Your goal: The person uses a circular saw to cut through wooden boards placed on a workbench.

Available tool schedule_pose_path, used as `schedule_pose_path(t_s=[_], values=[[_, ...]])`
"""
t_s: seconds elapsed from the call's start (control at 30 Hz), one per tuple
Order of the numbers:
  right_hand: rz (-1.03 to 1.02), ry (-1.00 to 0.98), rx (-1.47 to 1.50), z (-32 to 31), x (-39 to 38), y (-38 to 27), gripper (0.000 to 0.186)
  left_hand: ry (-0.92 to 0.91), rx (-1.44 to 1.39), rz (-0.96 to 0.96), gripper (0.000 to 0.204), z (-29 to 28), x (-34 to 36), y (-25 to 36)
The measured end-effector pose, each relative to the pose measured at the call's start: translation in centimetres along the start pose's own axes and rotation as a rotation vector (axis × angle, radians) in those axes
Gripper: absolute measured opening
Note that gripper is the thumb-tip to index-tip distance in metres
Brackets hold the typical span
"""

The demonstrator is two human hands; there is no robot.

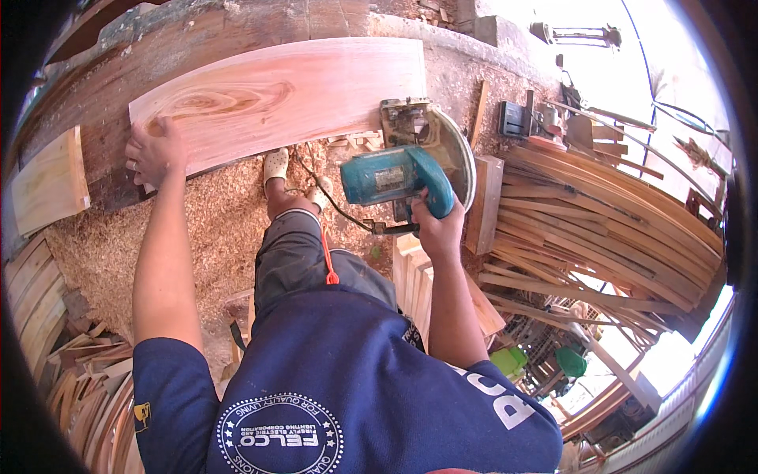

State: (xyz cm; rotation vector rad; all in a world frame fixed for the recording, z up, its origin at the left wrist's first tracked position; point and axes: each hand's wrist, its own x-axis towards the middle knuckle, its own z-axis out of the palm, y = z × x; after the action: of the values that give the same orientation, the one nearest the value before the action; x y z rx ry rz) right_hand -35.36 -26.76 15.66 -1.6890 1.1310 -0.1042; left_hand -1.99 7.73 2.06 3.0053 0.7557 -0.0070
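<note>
A wide reddish-pink wooden board (316, 91) with a swirling grain lies across the workbench in front of me. My left hand (158, 152) rests on the board's left end, fingers spread over its near corner. In my right hand (438, 225) is the handle of a teal circular saw (387, 175), fingers wrapped round it. The saw's metal base and round guard (442, 150) sit at the board's right end. A dark power cord (335, 207) runs from the saw toward my feet. The blade's cutting edge is hidden.
Wood shavings (225, 217) cover the floor around my shoes (276, 164). A big stack of long wooden strips (584, 229) lies to the right, beside a wooden block (484, 204). At the left are a pale board (51, 180) and a heap of offcuts (91, 395).
</note>
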Motion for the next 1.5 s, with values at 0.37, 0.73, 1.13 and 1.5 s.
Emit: schedule_pose_path(t_s=[0.37,0.73,1.13,1.5], values=[[-0.026,-0.011,-0.014,0.2,0.1,1.0,0.015,-0.016,0.0,0.047,0.073,0.1,0.1,-0.5],[0.001,-0.013,0.039,0.4,0.4,0.9,0.015,-0.043,0.045,0.05,0.07,0.6,0.4,-0.8],[-0.003,-0.019,0.058,1.1,0.4,-0.8,0.012,-0.017,0.04,0.098,0.067,0.9,0.3,-0.9],[-0.001,-0.018,0.073,1.3,1.0,-1.2,0.013,0.021,0.01,0.132,0.065,1.5,0.5,-1.3]])
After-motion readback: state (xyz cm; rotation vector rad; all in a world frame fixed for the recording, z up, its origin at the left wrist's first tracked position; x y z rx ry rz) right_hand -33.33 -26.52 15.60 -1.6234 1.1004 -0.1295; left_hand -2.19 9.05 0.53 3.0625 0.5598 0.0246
